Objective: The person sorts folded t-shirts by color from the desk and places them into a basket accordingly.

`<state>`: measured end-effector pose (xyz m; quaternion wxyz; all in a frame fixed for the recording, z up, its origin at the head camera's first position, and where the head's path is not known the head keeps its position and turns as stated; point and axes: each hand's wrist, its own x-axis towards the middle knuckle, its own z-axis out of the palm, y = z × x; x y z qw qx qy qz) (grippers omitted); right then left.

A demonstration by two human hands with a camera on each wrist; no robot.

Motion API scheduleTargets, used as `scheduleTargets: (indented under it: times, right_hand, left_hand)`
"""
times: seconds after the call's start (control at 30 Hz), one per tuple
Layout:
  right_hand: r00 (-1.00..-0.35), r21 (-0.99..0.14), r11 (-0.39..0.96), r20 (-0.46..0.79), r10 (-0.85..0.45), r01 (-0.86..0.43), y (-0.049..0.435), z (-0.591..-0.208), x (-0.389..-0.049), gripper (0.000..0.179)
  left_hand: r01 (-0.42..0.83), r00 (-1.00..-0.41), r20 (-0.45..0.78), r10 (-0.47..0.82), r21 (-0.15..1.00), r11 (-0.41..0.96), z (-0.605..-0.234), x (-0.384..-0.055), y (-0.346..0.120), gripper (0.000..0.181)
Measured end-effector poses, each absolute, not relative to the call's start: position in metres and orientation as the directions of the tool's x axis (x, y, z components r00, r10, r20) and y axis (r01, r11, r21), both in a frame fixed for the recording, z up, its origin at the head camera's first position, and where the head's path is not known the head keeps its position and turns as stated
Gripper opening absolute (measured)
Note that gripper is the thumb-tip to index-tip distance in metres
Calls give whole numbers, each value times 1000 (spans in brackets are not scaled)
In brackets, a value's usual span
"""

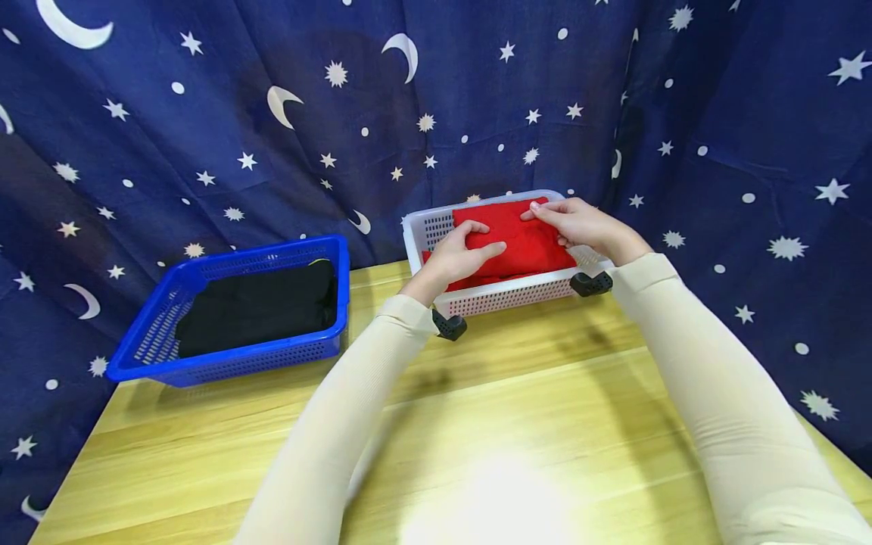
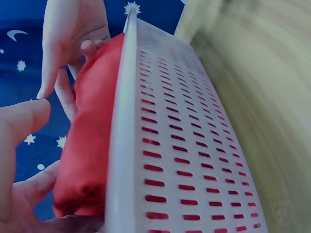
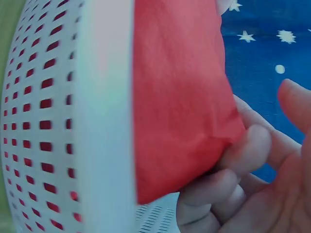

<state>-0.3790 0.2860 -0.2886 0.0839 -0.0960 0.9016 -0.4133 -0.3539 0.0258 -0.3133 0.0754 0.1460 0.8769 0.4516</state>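
Observation:
A folded red cloth (image 1: 518, 235) lies in a white perforated basket (image 1: 518, 295) at the back of the table. My left hand (image 1: 455, 259) is over the basket's left part, thumb and index finger spread apart, other fingers by the cloth's left end. At the opposite end, my right hand (image 1: 589, 225) holds the cloth's corner with curled fingers (image 3: 206, 189), its thumb standing away from the fabric. In the left wrist view the bundle rises a little above the basket's rim (image 2: 121, 126). More red fabric shows beneath the upper fold in the head view.
To the left stands a blue perforated basket (image 1: 245, 359) with black cloth (image 1: 262, 310) inside. A dark blue curtain (image 1: 463, 91) with moons and stars hangs behind the wooden table (image 1: 490, 409). Black wrist cameras (image 1: 450, 325) sit close to the white basket's front wall.

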Motion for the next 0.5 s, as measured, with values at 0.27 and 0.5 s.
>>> scheduleTargets:
  times: [0.27,0.5]
  right_hand:
    - [-955,-737,666,-100,-281,-118,277,-308,-389,57]
    - [-949,-671,730,-130,-287,-129,273,-314,-390,53]
  left_hand:
    - [139,-937,-113,329,746,651,-319,-358,21,56]
    - [143,-898,-223,380,669,730,-320,-361,20,57]
